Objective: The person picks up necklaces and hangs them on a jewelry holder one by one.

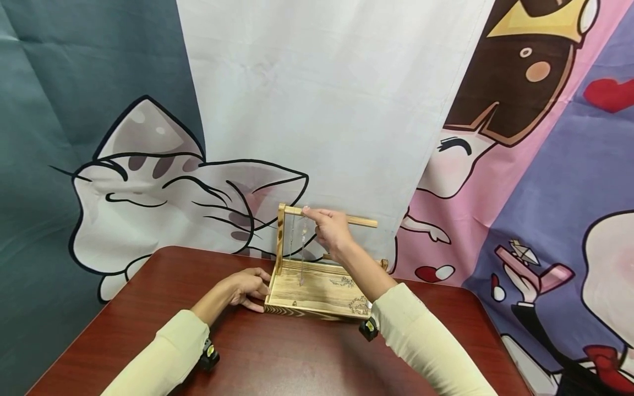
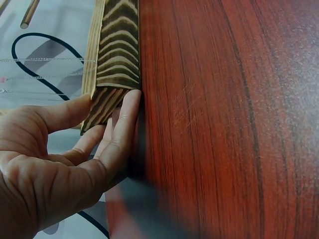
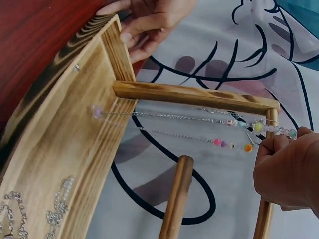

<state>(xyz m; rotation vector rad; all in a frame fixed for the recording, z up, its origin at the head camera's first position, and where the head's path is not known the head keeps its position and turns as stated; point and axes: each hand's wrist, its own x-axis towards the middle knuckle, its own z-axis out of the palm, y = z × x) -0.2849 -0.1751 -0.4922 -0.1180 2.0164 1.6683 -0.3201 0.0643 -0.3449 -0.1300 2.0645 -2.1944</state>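
Note:
A wooden jewelry stand (image 1: 317, 297) has a shallow tray base, a post at its left and a top bar (image 1: 364, 221). My left hand (image 1: 250, 287) holds the left end of the tray; in the left wrist view its thumb presses the upper edge and its fingers lie along the end and lower side. Up at the top bar, my right hand (image 1: 333, 230) pinches a beaded necklace (image 3: 257, 127) with a silver chain. The necklace hangs over the tray, a pale purple bead (image 3: 96, 110) at its low end. Beside it hangs another chain with colorful beads (image 3: 224, 143).
Silver chains (image 3: 60, 201) lie in the tray's right part. A lower wooden bar (image 3: 177, 194) sticks out below the top bar. The stand sits near the far edge of a reddish-brown table (image 1: 277, 352), close before a cartoon-printed cloth backdrop (image 1: 317, 110).

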